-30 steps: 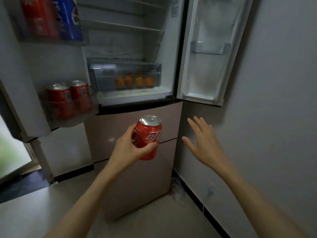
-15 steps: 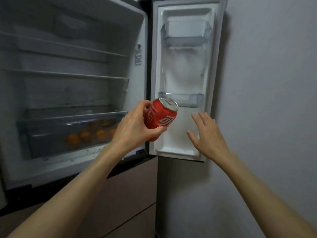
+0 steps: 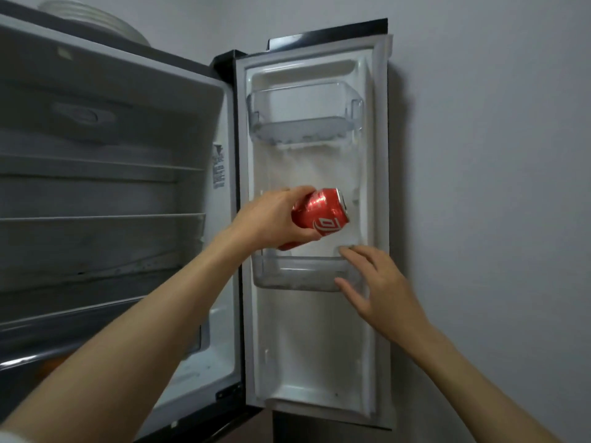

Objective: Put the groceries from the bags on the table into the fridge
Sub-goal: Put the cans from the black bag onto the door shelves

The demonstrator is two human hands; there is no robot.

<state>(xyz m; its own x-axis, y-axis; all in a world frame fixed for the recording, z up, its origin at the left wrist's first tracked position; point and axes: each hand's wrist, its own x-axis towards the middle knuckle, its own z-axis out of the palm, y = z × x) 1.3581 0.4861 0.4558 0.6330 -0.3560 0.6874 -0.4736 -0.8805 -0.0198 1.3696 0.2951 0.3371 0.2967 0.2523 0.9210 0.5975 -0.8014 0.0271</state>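
Note:
My left hand (image 3: 271,219) grips a red soda can (image 3: 323,212), tilted on its side with its top pointing right. The can hangs in front of the open right fridge door (image 3: 319,330), just above the door's middle clear bin (image 3: 297,276). My right hand (image 3: 377,282) is open, its fingers at the right end of that bin, the thumb against the bin's front. An upper clear door bin (image 3: 303,116) holds nothing I can see.
The fridge interior (image 3: 96,203) stands open at the left with bare glass shelves. Something orange (image 3: 54,362) shows low at the bottom left. A pale round object (image 3: 96,17) lies on top of the fridge. A grey wall (image 3: 495,187) runs close behind the door.
The view swung up and right from the lower fridge to the right door. My left hand carried the can up and tilted it further over. My right hand reached the middle bin.

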